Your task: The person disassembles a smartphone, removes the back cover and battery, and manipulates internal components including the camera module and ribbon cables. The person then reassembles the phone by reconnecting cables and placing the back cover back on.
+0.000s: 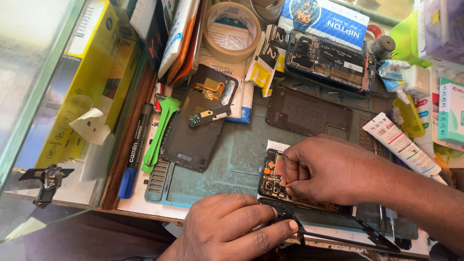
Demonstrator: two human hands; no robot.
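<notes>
Head view shows the right hand with fingers pinching a tiny part on the open phone, lying on the counter, while the left hand curls around its bottom edge; it looks thin, light, easy to break, best held by its sides.

My desk pretty cluttered: tape roll up top, second opened phone beside it, dark back cover below. Green pry tool and blue marker on left, white glue tube on right, yellow box behind glass.
</notes>
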